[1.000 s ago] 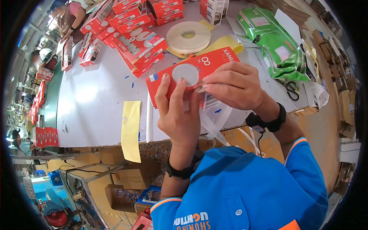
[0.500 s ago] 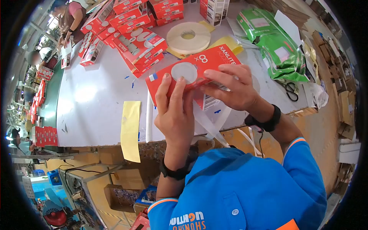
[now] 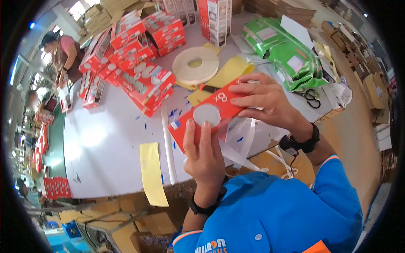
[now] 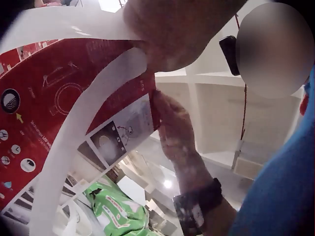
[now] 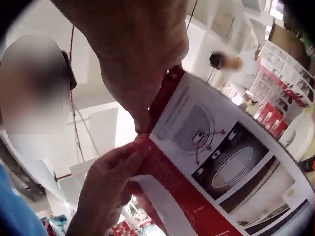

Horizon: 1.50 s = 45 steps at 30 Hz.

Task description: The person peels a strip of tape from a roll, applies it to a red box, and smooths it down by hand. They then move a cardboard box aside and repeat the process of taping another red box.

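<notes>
Both hands hold a long red printed box (image 3: 228, 106) above the table, tilted, with a white disc pictured on its upper face. My left hand (image 3: 205, 162) grips the near left end, two fingertips on the disc and the thumb hidden beneath. My right hand (image 3: 270, 102) holds the far right end, fingers over the top face. In the left wrist view a white strip (image 4: 91, 105) curves across the box's printed red side. The right wrist view shows the strip (image 5: 165, 201) beside my left hand (image 5: 106, 189), and the box's picture panels (image 5: 236, 164).
A roll of white tape (image 3: 195, 65) lies behind the box, with yellow paper (image 3: 230, 74) beside it. Stacked red boxes (image 3: 143, 86) stand back left. Green packages (image 3: 291, 59) and scissors (image 3: 312, 99) lie right. Yellow paper (image 3: 152, 175) overhangs the front edge. A person (image 3: 63, 55) works back left.
My right hand has left the box's lower edge near the middle, where its fingertips pinched, and now holds the right end. The left hand keeps its grip. The head view has shifted.
</notes>
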### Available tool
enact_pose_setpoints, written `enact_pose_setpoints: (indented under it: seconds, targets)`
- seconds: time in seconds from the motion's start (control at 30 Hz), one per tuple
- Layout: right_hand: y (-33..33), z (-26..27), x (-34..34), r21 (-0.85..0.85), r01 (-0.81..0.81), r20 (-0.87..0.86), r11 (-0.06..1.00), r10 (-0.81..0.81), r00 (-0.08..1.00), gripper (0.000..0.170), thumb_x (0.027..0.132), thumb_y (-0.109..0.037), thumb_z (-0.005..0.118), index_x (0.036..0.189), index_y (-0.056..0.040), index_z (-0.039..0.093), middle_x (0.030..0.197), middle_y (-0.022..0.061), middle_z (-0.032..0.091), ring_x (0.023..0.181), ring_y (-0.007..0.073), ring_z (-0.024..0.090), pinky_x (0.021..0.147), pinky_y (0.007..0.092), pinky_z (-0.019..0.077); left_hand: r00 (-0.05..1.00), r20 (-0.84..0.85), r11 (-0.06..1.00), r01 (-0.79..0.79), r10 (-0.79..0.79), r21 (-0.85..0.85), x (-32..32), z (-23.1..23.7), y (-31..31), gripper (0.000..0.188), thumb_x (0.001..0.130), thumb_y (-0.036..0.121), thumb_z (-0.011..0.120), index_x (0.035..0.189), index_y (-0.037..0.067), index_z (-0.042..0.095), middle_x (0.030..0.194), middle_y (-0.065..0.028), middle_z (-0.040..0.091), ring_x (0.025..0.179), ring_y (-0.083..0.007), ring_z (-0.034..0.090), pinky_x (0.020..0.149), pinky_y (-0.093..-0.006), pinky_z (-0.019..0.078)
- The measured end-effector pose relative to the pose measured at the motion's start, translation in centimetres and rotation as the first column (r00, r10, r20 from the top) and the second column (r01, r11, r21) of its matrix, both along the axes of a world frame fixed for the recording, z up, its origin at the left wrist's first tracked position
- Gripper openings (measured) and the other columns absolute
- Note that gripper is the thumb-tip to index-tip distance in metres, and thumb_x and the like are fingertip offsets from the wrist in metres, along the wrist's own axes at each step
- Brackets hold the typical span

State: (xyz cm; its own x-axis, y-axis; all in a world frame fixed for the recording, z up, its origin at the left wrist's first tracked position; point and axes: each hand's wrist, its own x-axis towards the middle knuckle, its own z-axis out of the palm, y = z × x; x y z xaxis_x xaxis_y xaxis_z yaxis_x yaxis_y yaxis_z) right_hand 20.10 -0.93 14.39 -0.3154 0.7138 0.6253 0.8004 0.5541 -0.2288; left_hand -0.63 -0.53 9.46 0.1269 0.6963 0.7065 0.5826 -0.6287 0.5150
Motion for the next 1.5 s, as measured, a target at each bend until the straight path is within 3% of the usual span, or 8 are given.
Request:
enact_pose_setpoints:
  seconds: [0.13,0.17,0.4,0.53,0.73,1.03,1.23,1.5]
  targets:
    - [0.7,-1.9,2.1,-0.515,-0.208,-0.548,0.831,-0.133,0.826,0.077,0.058,-0.017,0.083,0.126,-0.0058,0.049,0.129,0.0126,0.050,0.118,0.0261,0.047,0.101,0.0388,0.0347,0.990,-0.009,0.990,0.138,-0.138,-0.010,-1.0,0.5,0.3,0.035,0.075,0.002,0.069,0.109,0.003,0.061,0.121,-0.0205,0.051,0.108,-0.0344,0.054,0.090,-0.0379,0.0465]
    - [1.6,-3.9,3.1,-0.505,-0.142,-0.350,0.852,-0.051,0.935,0.094,0.055,-0.017,0.085,0.135,-0.0043,0.037,0.130,0.0137,0.047,0.121,0.0253,0.044,0.104,0.0385,0.0317,0.979,-0.003,0.979,0.202,-0.202,-0.016,-1.4,0.6,0.6,0.033,0.075,0.000,0.068,0.107,0.000,0.060,0.121,-0.0206,0.051,0.106,-0.0324,0.055,0.087,-0.0363,0.0468]
    - [5.4,0.9,5.1,-0.459,-0.039,-0.610,0.887,-0.284,0.740,0.069,0.060,-0.011,0.083,0.121,-0.0028,0.051,0.112,0.0057,0.060,0.099,0.0127,0.056,0.088,0.0296,0.0462,0.928,0.357,0.994,0.111,-0.108,0.011,-6.5,1.3,2.2,0.017,0.084,-0.001,0.052,0.101,-0.002,0.055,0.100,-0.0157,0.057,0.091,-0.0202,0.057,0.067,-0.0262,0.0465]
    - [14.4,7.5,8.3,-0.173,0.226,-0.669,0.959,-0.283,0.687,0.053,0.070,-0.009,0.075,0.118,-0.0020,0.051,0.102,0.0069,0.063,0.088,0.0128,0.061,0.073,0.0257,0.0512,0.743,0.661,0.838,0.293,0.104,-0.461,-6.3,-1.7,3.1,0.019,0.083,-0.004,0.053,0.102,-0.001,0.055,0.101,-0.0096,0.056,0.064,-0.0042,0.050,0.050,-0.0156,0.0397]
    - [33.6,7.0,10.9,0.313,0.561,-0.416,0.766,-0.420,0.806,0.059,0.063,-0.036,0.079,0.103,0.0013,0.055,0.092,0.0170,0.065,0.076,0.0296,0.065,0.067,0.0369,0.0514,0.826,0.498,0.771,0.130,0.263,-0.623,-5.8,-6.3,3.9,0.016,0.083,0.000,0.057,0.099,0.000,0.058,0.095,-0.0075,0.059,0.082,-0.0103,0.058,0.060,-0.0210,0.0488]
    - [44.1,2.0,13.9,0.000,0.779,-0.479,0.627,-0.684,0.550,0.061,0.060,-0.031,0.079,0.103,0.0038,0.053,0.100,0.0217,0.060,0.098,0.0349,0.057,0.084,0.0418,0.0439,0.749,0.431,0.629,0.023,0.504,-0.777,-7.8,-11.3,6.8,0.014,0.084,0.002,0.059,0.097,-0.002,0.060,0.091,-0.0090,0.061,0.073,-0.0096,0.060,0.055,-0.0182,0.0478]
    - [43.8,0.0,15.8,0.124,0.719,-0.414,0.684,-0.623,0.664,0.067,0.059,-0.035,0.079,0.104,0.0061,0.051,0.105,0.0233,0.058,0.102,0.0358,0.055,0.086,0.0411,0.0428,0.806,0.420,0.558,0.138,0.417,-0.818,-5.9,-13.3,10.3,0.013,0.083,0.003,0.061,0.095,-0.003,0.061,0.085,-0.0087,0.063,0.064,-0.0085,0.059,0.052,-0.0174,0.0454]
    - [47.6,-6.7,15.8,-0.089,0.824,-0.368,0.560,-0.787,0.495,0.081,0.059,-0.034,0.079,0.117,0.0068,0.040,0.117,0.0254,0.048,0.113,0.0391,0.044,0.094,0.0427,0.0393,0.928,0.224,0.466,0.064,0.297,-0.882,-6.4,-15.0,10.3,0.026,0.082,0.015,0.064,0.104,0.000,0.061,0.089,-0.0112,0.064,0.077,-0.0152,0.059,0.065,-0.0252,0.0475]
